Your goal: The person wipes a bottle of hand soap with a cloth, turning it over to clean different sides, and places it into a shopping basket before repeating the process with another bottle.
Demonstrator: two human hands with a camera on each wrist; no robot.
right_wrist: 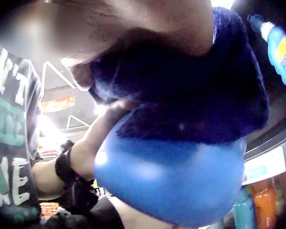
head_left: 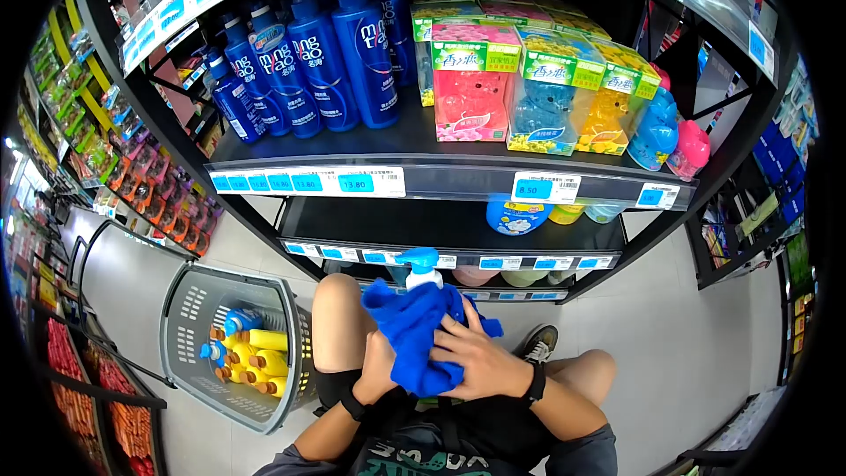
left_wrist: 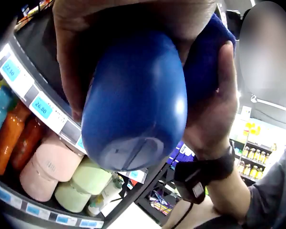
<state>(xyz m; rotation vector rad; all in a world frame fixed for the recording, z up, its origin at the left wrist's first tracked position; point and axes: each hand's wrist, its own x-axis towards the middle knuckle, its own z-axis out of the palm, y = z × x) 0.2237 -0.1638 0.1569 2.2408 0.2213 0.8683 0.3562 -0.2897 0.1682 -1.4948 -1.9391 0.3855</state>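
Note:
A blue pump bottle [left_wrist: 133,105] is held up over the person's lap, its rounded base facing the left wrist camera. Its light-blue pump head [head_left: 416,257] and white collar rise above a dark-blue cloth [head_left: 410,335] in the head view. The left hand [head_left: 379,370] grips the bottle from the left side. On the other side the right hand [head_left: 480,360] holds the cloth against the bottle, fingers bent over the fabric. In the right wrist view the cloth [right_wrist: 190,105] drapes over the bottle's upper part, leaving the lower body [right_wrist: 171,176] bare.
A grey basket [head_left: 181,300] on the floor at left holds several yellow bottles [head_left: 264,339] and blue ones. Ahead, a shelf [head_left: 423,145] carries blue spray bottles [head_left: 361,53] and boxed items [head_left: 471,79]. Lower shelves hold more bottles [head_left: 518,216]. The person's knees flank the hands.

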